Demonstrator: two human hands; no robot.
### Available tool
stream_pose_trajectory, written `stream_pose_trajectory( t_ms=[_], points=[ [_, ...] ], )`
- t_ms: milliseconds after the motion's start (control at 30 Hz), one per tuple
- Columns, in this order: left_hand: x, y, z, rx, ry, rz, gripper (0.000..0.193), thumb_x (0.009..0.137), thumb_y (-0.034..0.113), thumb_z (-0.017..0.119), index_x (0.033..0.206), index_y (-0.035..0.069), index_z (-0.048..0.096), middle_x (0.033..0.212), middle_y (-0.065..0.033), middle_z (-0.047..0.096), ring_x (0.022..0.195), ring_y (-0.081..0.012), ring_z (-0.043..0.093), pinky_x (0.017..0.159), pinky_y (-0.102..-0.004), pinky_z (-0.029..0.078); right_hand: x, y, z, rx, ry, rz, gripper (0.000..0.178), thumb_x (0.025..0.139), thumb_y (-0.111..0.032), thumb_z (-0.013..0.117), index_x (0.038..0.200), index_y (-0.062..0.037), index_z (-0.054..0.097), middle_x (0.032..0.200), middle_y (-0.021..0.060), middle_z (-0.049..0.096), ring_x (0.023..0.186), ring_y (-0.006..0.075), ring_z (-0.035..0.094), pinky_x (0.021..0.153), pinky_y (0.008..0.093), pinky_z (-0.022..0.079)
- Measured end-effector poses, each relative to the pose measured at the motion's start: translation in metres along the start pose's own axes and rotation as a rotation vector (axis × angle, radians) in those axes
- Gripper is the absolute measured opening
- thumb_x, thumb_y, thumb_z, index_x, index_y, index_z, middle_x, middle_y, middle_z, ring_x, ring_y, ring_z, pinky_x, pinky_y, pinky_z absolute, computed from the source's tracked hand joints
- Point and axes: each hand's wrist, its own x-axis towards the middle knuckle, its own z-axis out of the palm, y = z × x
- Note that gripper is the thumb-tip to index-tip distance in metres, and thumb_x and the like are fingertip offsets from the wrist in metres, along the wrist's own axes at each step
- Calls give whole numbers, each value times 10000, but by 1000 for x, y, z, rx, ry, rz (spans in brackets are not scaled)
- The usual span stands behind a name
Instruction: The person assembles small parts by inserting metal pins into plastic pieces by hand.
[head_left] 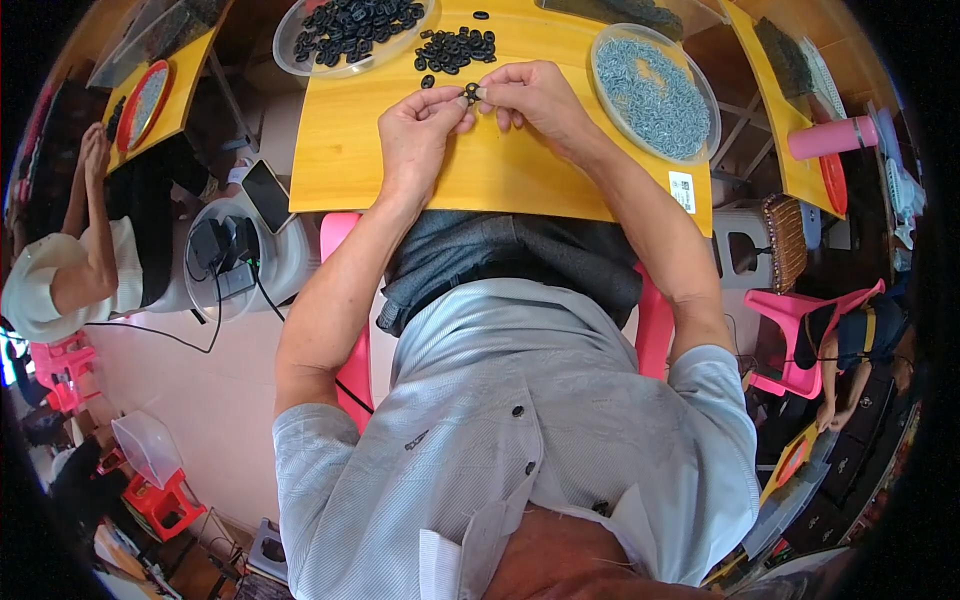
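Head view: yellow desk (360, 150) carrying a clear tub (713, 140) of bluish metal bits (620, 90) and another tub (284, 48) of black pieces (365, 25); left hand (415, 135) and right hand (540, 100) near a loose black pile (455, 50), fingers (508, 94) of both clamped on a small black piece (471, 91) (it sits between them)

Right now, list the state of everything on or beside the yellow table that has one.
Left hand: pinching the black item
Right hand: pinching it too
Black item: held between both hands
Left tub: open, holding black pieces
Loose pile: heaped on the table
Right tub: open, holding metal bits
Phone: screen dark
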Motion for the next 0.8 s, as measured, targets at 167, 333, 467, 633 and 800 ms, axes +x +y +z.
stream_pose_trajectory(
  t_ms=[167,333,467,633,800],
  points=[
    [0,0,0,13,4,-5,190,889,-18,664,1056,-108,647,888,-129,712,756,-145,685,708,-226,550,-2,-2,1,3,-10,-6,186,867,-135,659,968,19,685,793,47,694,588,81,589,542,210,420],
    [0,2,1,12,-2,-14,184,895,-18,666,1055,-108,649,890,-131,716,749,-142,685,702,-228,553,-1,-1,0,-13,-32,8,189,866,-139,649,961,19,685,789,44,691,582,81,586,541,209,421],
    [0,4,2,43,-14,-28,182,902,-9,672,1054,-107,650,888,-136,717,741,-145,685,693,-230,553,1,1,-5,-63,-81,20,188,871,-149,651,952,17,688,785,37,688,588,80,586,548,205,422],
    [2,3,0,9,-32,-17,176,904,-6,676,1047,-106,651,880,-137,716,733,-146,681,686,-232,551,0,-2,0,-47,-86,-11,171,907,-154,654,965,2,695,784,32,685,614,82,599,565,205,432],
    [1,2,1,31,-22,-18,174,914,4,678,1066,-75,646,898,-126,715,742,-147,678,646,-217,535,2,5,-1,-35,-7,-100,141,912,-105,668,995,5,695,792,34,684,650,85,617,590,212,458]
  ],
)
